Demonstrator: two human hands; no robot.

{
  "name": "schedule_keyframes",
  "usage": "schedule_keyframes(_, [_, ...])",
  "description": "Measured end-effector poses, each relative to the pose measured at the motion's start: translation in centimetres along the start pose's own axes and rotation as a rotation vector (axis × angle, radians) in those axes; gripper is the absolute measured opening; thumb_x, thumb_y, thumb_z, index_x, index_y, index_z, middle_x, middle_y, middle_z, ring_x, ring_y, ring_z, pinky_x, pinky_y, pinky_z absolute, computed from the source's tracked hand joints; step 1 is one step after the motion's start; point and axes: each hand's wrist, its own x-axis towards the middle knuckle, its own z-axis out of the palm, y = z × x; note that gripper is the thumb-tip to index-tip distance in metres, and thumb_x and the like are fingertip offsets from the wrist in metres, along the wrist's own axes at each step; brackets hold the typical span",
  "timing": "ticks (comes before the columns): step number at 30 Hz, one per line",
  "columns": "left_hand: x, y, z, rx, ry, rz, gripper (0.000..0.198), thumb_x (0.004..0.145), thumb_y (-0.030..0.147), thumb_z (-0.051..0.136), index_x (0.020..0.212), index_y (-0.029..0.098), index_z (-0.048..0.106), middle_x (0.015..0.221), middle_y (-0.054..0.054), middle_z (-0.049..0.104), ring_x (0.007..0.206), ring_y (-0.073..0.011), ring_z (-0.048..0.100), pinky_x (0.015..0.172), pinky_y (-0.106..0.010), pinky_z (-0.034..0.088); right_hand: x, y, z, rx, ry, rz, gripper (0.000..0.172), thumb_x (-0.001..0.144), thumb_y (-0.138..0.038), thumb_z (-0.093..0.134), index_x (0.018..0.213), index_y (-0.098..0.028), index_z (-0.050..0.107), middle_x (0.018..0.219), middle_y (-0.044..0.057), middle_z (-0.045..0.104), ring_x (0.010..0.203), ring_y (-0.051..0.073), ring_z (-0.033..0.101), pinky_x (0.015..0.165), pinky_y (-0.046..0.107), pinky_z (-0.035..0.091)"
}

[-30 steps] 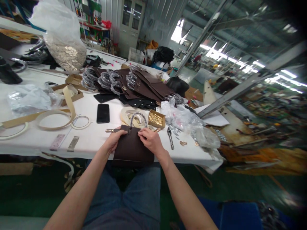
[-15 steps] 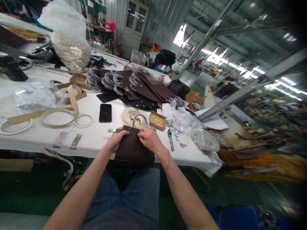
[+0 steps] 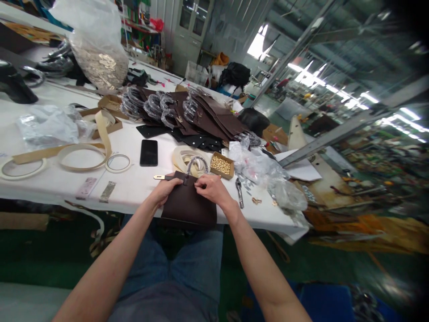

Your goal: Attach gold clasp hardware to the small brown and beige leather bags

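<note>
A dark brown handbag panel (image 3: 189,205) with a plastic-wrapped handle (image 3: 197,162) lies at the table's front edge, partly over it. My left hand (image 3: 167,188) grips its upper left edge, thumb on top and the other fingers underneath. Beside that hand a dark strap with a gold metal tip (image 3: 159,177) sticks out to the left. My right hand (image 3: 209,187) is closed at the panel's upper right, fingertips pinched near the base of the handle. Whatever small thing may be between those fingertips is hidden.
Behind the panel are a tape roll (image 3: 181,156) and a small box of gold studs (image 3: 221,165). A black phone (image 3: 149,153) lies to the left. On the right are a dark hand tool (image 3: 239,192), gold fittings (image 3: 256,201) and plastic bags (image 3: 254,165). Brown bag pieces (image 3: 208,114) are heaped further back.
The camera view has shifted slightly. Both hands stay at the panel's upper edge; my right hand's fingers have moved only a little.
</note>
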Motion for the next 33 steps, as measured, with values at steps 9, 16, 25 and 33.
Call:
schedule_keyframes(9, [0.3,-0.2,-0.3,-0.001,-0.009,-0.007,0.036,0.072,0.030,0.088,0.103,0.016,0.077,0.091,-0.008,0.079,0.080,-0.0258,0.074,0.075,-0.034,0.061,-0.3,0.0,0.6,0.008,0.044,0.028,0.025,0.090,-0.006,0.078,0.072,-0.023,0.073,0.084,0.002,0.074,0.078,0.021,0.068,0.078,0.034,0.050])
schedule_keyframes(16, [0.1,0.3,0.0,0.043,-0.014,-0.006,0.034,0.072,0.031,0.088,0.100,0.017,0.076,0.087,-0.007,0.077,0.077,-0.0251,0.073,0.070,-0.031,0.059,0.0,-0.3,1.7,-0.140,0.025,0.038,0.027,0.090,-0.005,0.079,0.071,-0.022,0.071,0.083,0.004,0.071,0.078,0.021,0.066,0.075,0.033,0.049])
schedule_keyframes(25, [-0.2,0.2,-0.3,-0.108,-0.013,-0.068,0.044,0.068,0.029,0.091,0.106,0.014,0.075,0.094,-0.009,0.080,0.080,-0.0243,0.075,0.077,-0.033,0.062,-3.2,0.4,0.8,0.119,0.179,-0.080,0.028,0.112,-0.017,0.066,0.137,-0.026,0.075,0.131,0.010,0.074,0.117,0.026,0.074,0.108,0.043,0.063])
schedule_keyframes(33, [0.0,0.8,-0.6,-0.069,0.002,-0.076,0.043,0.068,0.028,0.091,0.105,0.014,0.076,0.097,-0.010,0.081,0.079,-0.0234,0.075,0.077,-0.032,0.062,-4.0,1.3,2.2,0.025,0.183,-0.100,0.023,0.117,-0.020,0.060,0.128,-0.024,0.080,0.133,0.011,0.077,0.120,0.026,0.076,0.111,0.042,0.065])
